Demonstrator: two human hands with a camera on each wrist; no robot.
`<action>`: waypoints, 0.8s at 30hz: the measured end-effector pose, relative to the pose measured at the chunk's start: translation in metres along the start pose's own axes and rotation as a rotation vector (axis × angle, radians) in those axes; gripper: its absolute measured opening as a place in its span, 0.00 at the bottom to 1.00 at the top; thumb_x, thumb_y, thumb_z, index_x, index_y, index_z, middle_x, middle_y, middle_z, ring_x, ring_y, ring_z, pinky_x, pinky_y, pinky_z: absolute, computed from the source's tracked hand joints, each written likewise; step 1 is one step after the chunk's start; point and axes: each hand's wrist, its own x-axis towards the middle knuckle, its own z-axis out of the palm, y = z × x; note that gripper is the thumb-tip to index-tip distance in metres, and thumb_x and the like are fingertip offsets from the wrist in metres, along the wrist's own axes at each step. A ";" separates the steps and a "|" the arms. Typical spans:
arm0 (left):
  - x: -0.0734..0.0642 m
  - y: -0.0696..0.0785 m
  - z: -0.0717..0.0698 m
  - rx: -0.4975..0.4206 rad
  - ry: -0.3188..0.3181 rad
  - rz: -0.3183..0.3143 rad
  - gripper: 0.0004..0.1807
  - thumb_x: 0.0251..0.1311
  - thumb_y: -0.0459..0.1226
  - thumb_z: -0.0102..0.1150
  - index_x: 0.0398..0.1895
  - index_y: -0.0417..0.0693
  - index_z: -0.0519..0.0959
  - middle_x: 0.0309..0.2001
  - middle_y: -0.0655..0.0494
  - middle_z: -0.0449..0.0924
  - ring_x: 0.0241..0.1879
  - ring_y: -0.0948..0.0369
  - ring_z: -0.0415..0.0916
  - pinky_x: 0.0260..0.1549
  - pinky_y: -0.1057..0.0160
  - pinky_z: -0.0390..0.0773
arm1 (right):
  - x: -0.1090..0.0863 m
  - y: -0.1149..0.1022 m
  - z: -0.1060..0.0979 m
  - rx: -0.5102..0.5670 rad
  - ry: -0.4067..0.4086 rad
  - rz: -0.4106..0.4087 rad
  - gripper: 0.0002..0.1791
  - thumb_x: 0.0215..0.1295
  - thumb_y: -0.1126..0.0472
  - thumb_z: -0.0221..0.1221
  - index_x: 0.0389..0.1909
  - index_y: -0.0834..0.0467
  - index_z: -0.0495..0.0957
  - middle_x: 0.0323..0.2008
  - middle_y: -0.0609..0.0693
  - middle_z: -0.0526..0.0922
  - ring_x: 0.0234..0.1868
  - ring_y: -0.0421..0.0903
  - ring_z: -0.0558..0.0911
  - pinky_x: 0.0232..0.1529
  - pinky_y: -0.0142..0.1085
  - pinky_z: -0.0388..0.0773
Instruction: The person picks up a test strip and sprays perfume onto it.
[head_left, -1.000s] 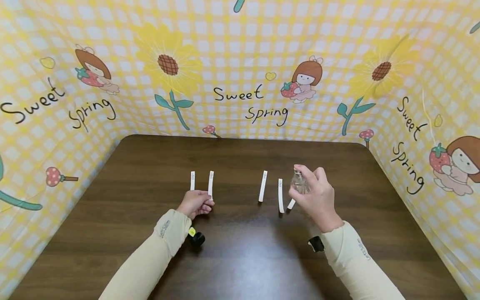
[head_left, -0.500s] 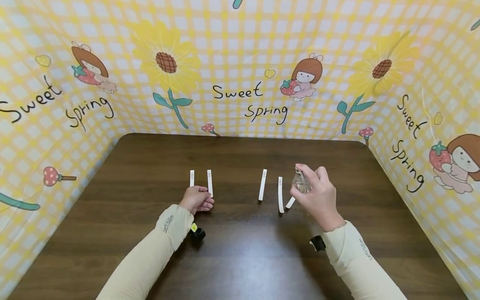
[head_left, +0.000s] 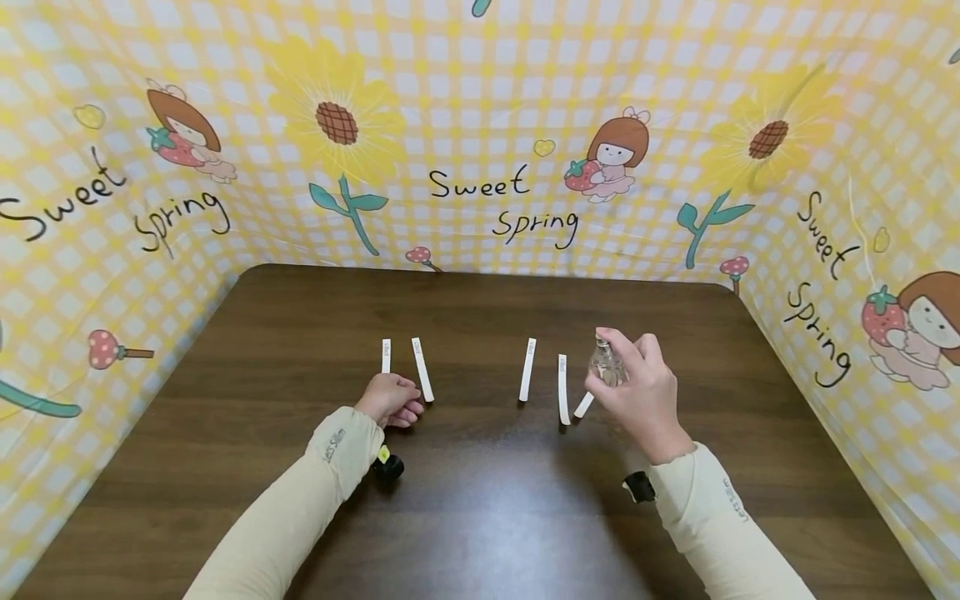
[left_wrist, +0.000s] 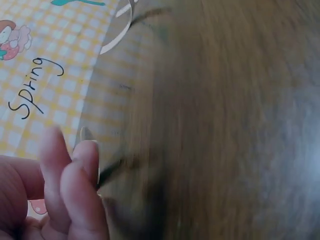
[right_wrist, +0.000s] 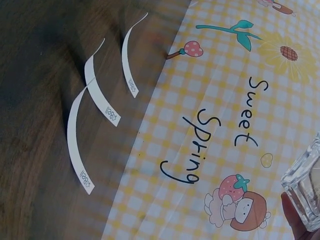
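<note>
My right hand (head_left: 642, 400) holds a clear glass perfume bottle (head_left: 606, 364), with the index finger on its top. A bit of the bottle (right_wrist: 303, 186) also shows in the right wrist view. My left hand (head_left: 392, 400) is low over the table, fingers loosely curled, just left of the lower end of a white scent test strip (head_left: 423, 371). That strip seems apart from the fingertips. Another test strip (head_left: 386, 356) is partly hidden behind the left hand. Blurred fingers (left_wrist: 82, 200) fill the lower left of the left wrist view.
Right of centre are three more test strips: one (head_left: 527, 370), a bent one (head_left: 563, 390) and one partly behind the right hand (head_left: 583, 405). Their curved ends lift off the brown wooden table (head_left: 480, 483). A yellow checked cloth (head_left: 480, 108) encloses the back and sides.
The strip beside my left hand has swung from leaning right to leaning left, and its lower end now shows clear of the fingers. My right hand keeps its grip on the bottle.
</note>
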 end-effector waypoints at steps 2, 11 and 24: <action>-0.001 0.002 0.000 0.047 -0.004 0.010 0.14 0.66 0.28 0.48 0.52 0.28 0.65 0.15 0.55 0.74 0.09 0.69 0.68 0.10 0.72 0.71 | 0.000 0.000 -0.001 -0.001 0.000 0.001 0.26 0.40 0.65 0.60 0.48 0.54 0.76 0.26 0.57 0.65 0.21 0.49 0.69 0.14 0.48 0.72; -0.005 0.021 0.009 0.188 -0.001 0.079 0.17 0.67 0.37 0.53 0.50 0.31 0.71 0.18 0.54 0.76 0.09 0.68 0.67 0.11 0.71 0.70 | 0.002 0.003 -0.004 -0.025 0.013 -0.011 0.25 0.41 0.65 0.59 0.46 0.55 0.76 0.26 0.58 0.64 0.21 0.49 0.68 0.13 0.48 0.71; 0.003 0.049 0.063 0.337 0.006 0.170 0.19 0.63 0.44 0.60 0.47 0.38 0.76 0.25 0.48 0.82 0.11 0.64 0.70 0.12 0.67 0.72 | 0.000 0.012 -0.013 -0.076 0.036 -0.001 0.24 0.41 0.63 0.61 0.46 0.55 0.77 0.26 0.58 0.65 0.20 0.50 0.68 0.12 0.49 0.69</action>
